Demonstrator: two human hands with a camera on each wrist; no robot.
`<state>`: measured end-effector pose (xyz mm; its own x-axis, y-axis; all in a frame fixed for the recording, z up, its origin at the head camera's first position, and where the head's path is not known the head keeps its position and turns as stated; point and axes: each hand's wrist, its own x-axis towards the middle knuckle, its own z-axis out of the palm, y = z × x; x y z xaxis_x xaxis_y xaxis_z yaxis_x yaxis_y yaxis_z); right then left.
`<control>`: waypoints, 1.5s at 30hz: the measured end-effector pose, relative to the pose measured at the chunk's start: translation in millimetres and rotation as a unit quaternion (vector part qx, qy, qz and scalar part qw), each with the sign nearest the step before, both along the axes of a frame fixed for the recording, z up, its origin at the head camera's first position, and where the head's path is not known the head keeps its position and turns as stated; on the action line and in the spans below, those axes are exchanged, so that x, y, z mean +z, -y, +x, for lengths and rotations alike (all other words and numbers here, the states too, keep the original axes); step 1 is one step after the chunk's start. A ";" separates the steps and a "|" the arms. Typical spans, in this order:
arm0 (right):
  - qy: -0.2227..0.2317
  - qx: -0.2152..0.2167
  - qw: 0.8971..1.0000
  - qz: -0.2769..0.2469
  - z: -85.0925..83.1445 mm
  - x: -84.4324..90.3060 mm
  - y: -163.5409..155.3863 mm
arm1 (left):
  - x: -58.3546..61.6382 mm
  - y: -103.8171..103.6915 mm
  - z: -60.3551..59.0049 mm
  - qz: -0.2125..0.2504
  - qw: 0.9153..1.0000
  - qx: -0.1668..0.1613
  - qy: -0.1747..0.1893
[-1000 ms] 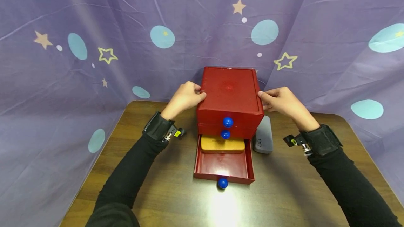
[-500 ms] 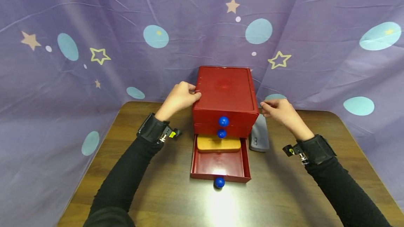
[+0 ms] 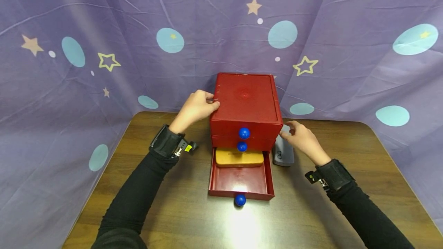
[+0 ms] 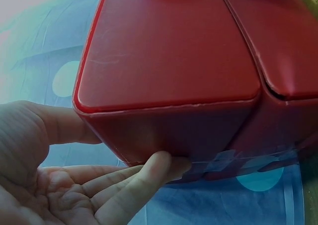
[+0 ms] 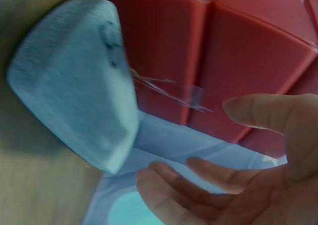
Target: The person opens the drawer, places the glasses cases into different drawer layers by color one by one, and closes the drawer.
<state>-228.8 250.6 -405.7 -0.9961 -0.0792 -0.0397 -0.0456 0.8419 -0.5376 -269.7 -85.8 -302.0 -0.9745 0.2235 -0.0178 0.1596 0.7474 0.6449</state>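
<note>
A red drawer chest (image 3: 245, 99) with blue knobs stands mid-table. Its bottom drawer (image 3: 240, 183) is pulled out and holds a tan case (image 3: 239, 158) at the back. My left hand (image 3: 195, 107) grips the chest's upper left edge; in the left wrist view its fingers (image 4: 149, 173) and thumb clasp a corner of the chest (image 4: 169, 51). My right hand (image 3: 301, 139) hovers with loosely spread fingers over a grey case (image 3: 282, 156) lying against the chest's right side. In the right wrist view the grey case (image 5: 69, 96) is beside the fingers (image 5: 208, 173); contact is unclear.
The brown wooden table (image 3: 346, 187) has rounded corners. A purple cloth (image 3: 104, 30) with stars and dots hangs close behind and on both sides. The open drawer's blue knob (image 3: 240, 200) juts toward me.
My right hand has left the chest's right edge and dropped forward and down to the grey case. The left hand has stayed on the chest.
</note>
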 end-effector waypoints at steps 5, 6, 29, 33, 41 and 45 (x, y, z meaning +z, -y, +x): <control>0.040 -0.021 0.998 0.032 1.3 -12.7 2.3 | 0.2 -0.8 0.0 -0.002 1.000 0.001 0.002; 0.052 -0.025 0.998 0.037 1.7 -14.3 2.9 | 0.4 -1.0 0.1 -0.003 1.000 0.001 0.002; 0.094 -0.095 0.989 0.070 7.3 -42.3 14.3 | -1.0 -1.0 3.6 -0.011 1.000 -0.005 -0.021; 0.104 -0.102 0.986 0.083 7.0 -48.5 16.8 | -1.8 -1.6 3.2 -0.013 1.000 -0.007 -0.027; 0.118 -0.116 0.981 0.097 3.5 -60.1 20.1 | -0.9 -1.7 3.7 -0.013 0.999 -0.007 -0.029; 0.119 -0.126 0.980 0.098 2.2 -64.4 22.1 | -1.4 -1.6 3.9 -0.015 0.999 -0.005 -0.030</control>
<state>-226.6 228.5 -470.0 -0.9439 0.2004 -0.2626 0.2840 0.8984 -0.3350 -265.8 -84.2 -303.4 -0.9718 0.2336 0.0338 0.2051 0.7650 0.6105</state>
